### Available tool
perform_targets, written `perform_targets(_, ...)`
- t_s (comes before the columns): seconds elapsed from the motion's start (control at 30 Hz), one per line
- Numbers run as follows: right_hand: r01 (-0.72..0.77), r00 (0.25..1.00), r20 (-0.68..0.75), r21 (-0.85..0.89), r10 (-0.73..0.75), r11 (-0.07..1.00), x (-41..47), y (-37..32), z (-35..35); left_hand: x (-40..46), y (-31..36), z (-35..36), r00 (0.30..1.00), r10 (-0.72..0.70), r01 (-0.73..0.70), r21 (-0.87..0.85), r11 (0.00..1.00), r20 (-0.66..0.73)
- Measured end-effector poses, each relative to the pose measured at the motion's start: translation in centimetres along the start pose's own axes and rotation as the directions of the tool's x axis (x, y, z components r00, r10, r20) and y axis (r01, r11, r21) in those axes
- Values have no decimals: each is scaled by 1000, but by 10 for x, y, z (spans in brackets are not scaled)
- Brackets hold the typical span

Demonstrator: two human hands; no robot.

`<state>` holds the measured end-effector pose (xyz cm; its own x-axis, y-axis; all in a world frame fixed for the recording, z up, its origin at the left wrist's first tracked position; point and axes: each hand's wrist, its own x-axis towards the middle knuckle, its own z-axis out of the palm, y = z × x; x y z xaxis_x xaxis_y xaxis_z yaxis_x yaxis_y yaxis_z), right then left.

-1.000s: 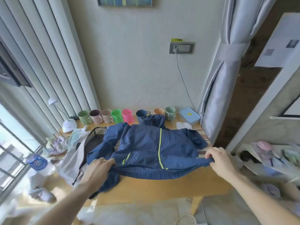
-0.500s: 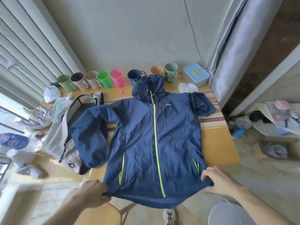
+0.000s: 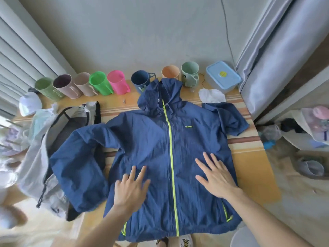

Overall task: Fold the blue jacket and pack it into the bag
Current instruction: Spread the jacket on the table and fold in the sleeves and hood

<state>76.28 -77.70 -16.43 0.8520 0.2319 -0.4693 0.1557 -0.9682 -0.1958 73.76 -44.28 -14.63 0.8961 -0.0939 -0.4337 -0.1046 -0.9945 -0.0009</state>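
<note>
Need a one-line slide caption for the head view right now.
Both hands, left and right, press flat on the unfolded blue jacket beside the open bag.

Both hands (image 3: 170, 182) flat on jkt (image 3: 160, 139)

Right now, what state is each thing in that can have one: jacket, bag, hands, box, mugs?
Blue jacket: spread flat face up, zipped, unfolded, hem overhanging the table's near edge.
Bag: open, lying left of the jacket, partly under its sleeve.
Left hand: open, palm flat on the jacket.
Right hand: open, palm flat on the jacket.
Blue box: lid on.
Mugs: upright.
</note>
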Motion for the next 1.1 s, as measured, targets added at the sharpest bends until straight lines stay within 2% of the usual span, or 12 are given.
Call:
perform_targets(0.03,17,1000,22,-15,-17,1000,-10,3,8,-10,-4,8,999,30,-30,16,999,40)
perform_targets(0.1,22,999,24,47,-24,999,-22,8,13,-16,-10,14,987,65,-60,40,997,-145)
perform_targets(0.17,-37,992,-105,289,70,957,-18,10,-1,-1,-10,-5,962,35,-27,32,999,-269)
perform_targets(0.3,-249,745,-335,663,577,706,22,34,-47,68,10,-57,945,30,-41,-27,999,-325)
perform_targets(0.37,-346,628,-313,708,713,615,39,53,-71,103,36,-77,918,97,-137,-79,987,-385)
perform_targets(0.47,-386,629,-292,688,721,615,66,78,-100,145,81,-97,872,205,-284,-117,952,-444)
perform_targets(0.57,-456,613,-245,668,751,589,99,105,-114,174,121,-94,864,302,-379,-124,917,-404)
perform_targets(0.7,-620,442,-80,692,894,369,137,142,-106,199,156,-64,916,304,-349,-147,926,-261)
perform_targets(0.77,-565,462,-14,766,887,307,140,154,-104,208,162,-51,950,242,-274,-155,949,-198)
perform_targets(0.87,-358,589,69,915,805,184,120,193,-117,214,167,-42,969,189,-211,-135,968,-158)
perform_targets(0.97,-196,615,103,980,782,25,79,256,-147,216,175,-44,978,150,-168,-122,978,-144)
perform_targets(1.1,-210,404,57,977,913,32,22,339,-180,215,189,-52,992,93,-102,-118,988,-83)
